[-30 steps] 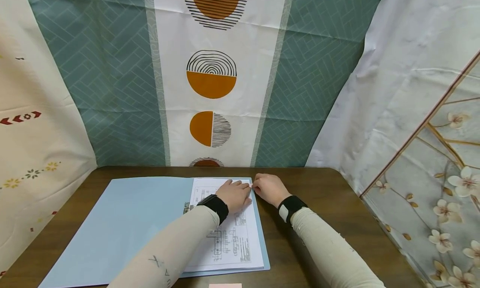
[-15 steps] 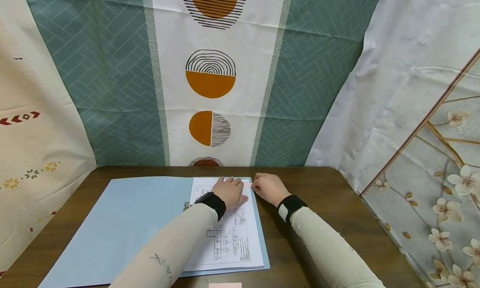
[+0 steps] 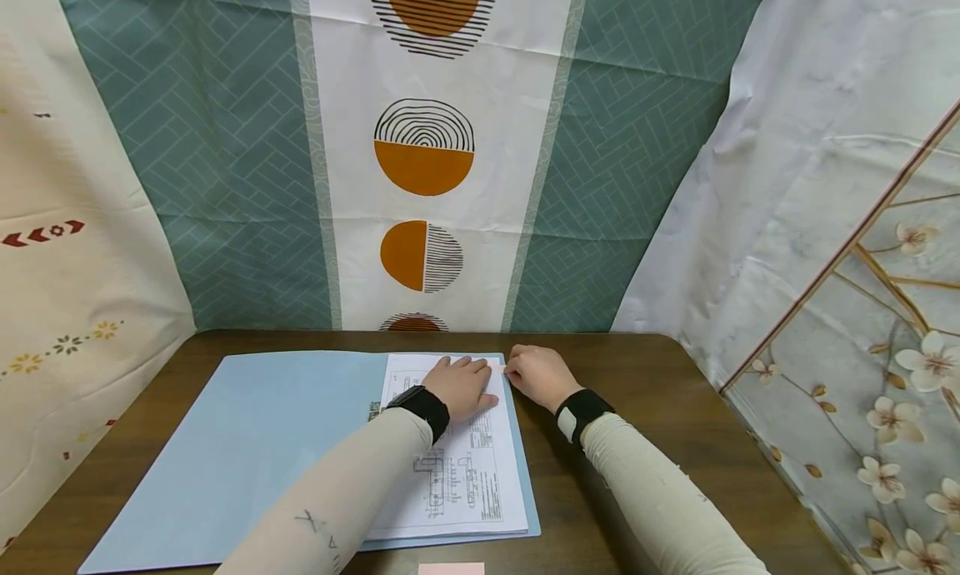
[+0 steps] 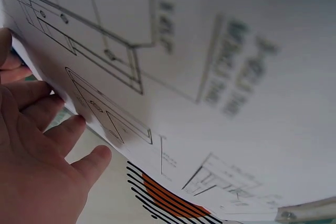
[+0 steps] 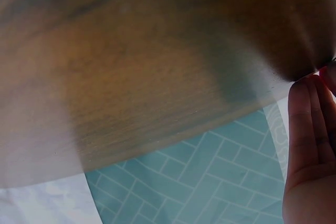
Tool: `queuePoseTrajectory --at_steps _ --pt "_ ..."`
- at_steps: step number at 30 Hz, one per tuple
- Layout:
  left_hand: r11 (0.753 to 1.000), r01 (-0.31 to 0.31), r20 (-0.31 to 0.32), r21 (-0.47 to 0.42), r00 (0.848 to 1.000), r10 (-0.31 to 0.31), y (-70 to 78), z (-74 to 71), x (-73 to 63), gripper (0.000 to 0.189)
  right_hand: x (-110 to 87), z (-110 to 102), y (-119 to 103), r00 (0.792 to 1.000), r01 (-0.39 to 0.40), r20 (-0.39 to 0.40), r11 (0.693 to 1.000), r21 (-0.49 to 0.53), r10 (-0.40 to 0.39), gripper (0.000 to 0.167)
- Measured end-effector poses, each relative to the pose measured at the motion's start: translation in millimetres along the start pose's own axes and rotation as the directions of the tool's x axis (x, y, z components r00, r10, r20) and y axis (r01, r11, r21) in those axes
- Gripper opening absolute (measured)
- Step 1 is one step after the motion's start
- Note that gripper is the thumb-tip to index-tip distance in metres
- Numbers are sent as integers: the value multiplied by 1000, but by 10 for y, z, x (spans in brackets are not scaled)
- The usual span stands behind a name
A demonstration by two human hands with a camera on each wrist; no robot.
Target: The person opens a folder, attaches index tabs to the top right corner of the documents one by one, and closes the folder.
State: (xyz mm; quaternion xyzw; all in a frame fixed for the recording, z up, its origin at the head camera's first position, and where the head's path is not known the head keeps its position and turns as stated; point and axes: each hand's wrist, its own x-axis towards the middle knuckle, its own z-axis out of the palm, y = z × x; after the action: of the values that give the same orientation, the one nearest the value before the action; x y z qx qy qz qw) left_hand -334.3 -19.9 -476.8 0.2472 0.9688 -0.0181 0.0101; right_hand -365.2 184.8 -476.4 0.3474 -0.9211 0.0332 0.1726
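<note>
A light blue folder (image 3: 255,442) lies open on the wooden table, with a stack of printed technical drawings (image 3: 498,475) on its right half. My left hand (image 3: 459,387) rests on the upper part of the top sheet, fingers extended. In the left wrist view the left hand (image 4: 47,145) shows its fingers along the sheet (image 4: 173,108). At the stack's upper right edge, my right hand (image 3: 542,377) has curled fingers and pinches the end of a small pale pink sticky note (image 3: 497,367). The right wrist view shows the right hand's fingers (image 5: 303,124) together at the far right.
A pink pad (image 3: 451,569) lies at the front, partly cut off by the lower frame edge. A metal folder clip (image 3: 373,410) shows beside the left wrist. Patterned cloth (image 3: 600,183) hangs behind the table (image 3: 637,367) and on both sides.
My left hand has shifted slightly left, away from the right hand, and more of the pink sticky note shows between them. The right hand has stayed in place.
</note>
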Motion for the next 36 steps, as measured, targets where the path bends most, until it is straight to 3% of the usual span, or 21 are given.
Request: queuePoseTrajectory --at_steps 9,16,20,25,36 --pt "998 61 17 -12 998 -60 73 -188 -141 72 5 -40 -22 999 1 33 1000 12 -1 9" --pt "997 71 -29 12 997 -71 121 -222 -249 73 -34 -67 -60 994 -39 106 999 37 35 17" --pt "996 83 -59 13 995 -82 127 -238 -382 72 -102 -69 -105 994 -39 105 999 36 36 20" --pt "999 40 -90 10 995 -39 156 -307 -590 70 -218 -137 -169 996 -4 91 1000 26 1 19" --pt "997 -70 -67 -21 995 69 292 -424 -1076 73 -495 -354 -348 993 24 117 996 81 -33 24"
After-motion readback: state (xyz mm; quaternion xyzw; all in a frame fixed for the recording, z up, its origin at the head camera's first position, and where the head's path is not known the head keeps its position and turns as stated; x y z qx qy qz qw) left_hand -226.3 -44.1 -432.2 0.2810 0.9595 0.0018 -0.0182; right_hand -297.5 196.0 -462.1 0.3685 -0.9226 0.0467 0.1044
